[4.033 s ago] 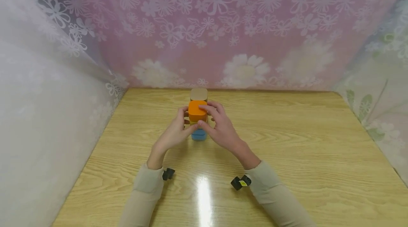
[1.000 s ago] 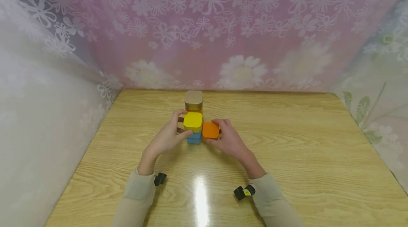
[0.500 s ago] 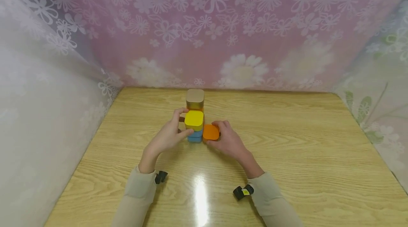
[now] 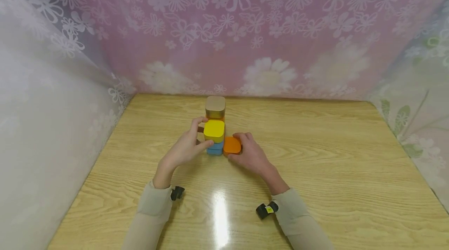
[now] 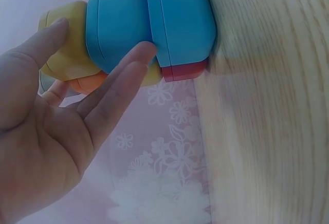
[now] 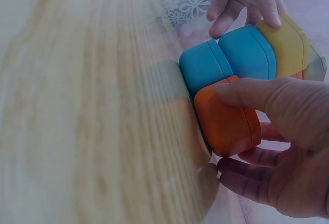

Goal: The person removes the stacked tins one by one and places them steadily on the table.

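Note:
A yellow rounded box [image 4: 214, 129] sits on top of two stacked blue rounded boxes [image 5: 182, 23], each box with a seam near one end. My left hand [image 4: 185, 146] holds the yellow box between thumb and fingers, with other fingers stretched down beside the blue ones. On the table, right of the lower blue box, stands an orange rounded box [image 4: 232, 145]. My right hand [image 4: 250, 154] grips it, the thumb on its near side and the fingers round its far right side. The right wrist view shows this orange box [image 6: 226, 118] against the lower blue box.
Right behind the yellow and blue stack rises another, topped by a tan box [image 4: 215, 105]; orange, yellow and red boxes [image 5: 185, 71] show below it. A wooden table [image 4: 333, 172] carries everything. Floral cloth [image 4: 245, 39] hangs at the back and both sides.
Four seconds ago the orange box was above the yellow one, with both hands at it. It is now down on the table at the right. Over the last second the hands have hardly moved.

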Tool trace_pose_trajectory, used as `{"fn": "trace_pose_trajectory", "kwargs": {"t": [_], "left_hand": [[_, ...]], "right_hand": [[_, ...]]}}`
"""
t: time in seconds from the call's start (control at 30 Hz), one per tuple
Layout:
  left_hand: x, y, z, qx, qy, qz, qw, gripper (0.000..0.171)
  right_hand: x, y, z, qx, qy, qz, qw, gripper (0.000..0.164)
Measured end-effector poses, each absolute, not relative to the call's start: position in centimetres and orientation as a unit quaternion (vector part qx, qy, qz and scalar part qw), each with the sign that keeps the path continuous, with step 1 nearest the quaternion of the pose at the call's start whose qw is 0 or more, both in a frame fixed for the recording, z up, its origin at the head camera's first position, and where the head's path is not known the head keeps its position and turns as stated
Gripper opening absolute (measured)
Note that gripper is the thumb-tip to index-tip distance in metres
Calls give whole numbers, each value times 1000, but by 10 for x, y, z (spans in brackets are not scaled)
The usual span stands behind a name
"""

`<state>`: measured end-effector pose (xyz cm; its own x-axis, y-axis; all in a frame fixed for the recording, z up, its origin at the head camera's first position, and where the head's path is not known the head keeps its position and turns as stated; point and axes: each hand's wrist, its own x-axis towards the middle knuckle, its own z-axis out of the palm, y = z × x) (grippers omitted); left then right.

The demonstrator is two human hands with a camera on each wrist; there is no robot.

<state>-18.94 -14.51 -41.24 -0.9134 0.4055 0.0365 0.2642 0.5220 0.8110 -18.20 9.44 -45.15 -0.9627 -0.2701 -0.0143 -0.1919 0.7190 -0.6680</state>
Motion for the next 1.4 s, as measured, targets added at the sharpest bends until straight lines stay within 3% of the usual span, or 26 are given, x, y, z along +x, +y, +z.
{"fn": "trace_pose_trajectory", "kwargs": {"t": [0.77, 0.93, 1.17, 1.4], "left_hand": [[-189, -140, -413, 212, 869, 442, 68, 76], [-187, -140, -413, 208, 874, 435, 68, 78], [-187, -140, -413, 199, 875, 435, 70, 78], [-185, -140, -412, 195, 874, 438, 73, 78]], "right_hand": [[-181, 99, -449, -122, 921, -366, 55, 74], [-179, 100, -440, -158, 900, -406, 12, 73], [-175, 83, -430, -237, 830, -500, -74, 57], [-175, 69, -432, -256, 811, -517, -98, 47]]}}
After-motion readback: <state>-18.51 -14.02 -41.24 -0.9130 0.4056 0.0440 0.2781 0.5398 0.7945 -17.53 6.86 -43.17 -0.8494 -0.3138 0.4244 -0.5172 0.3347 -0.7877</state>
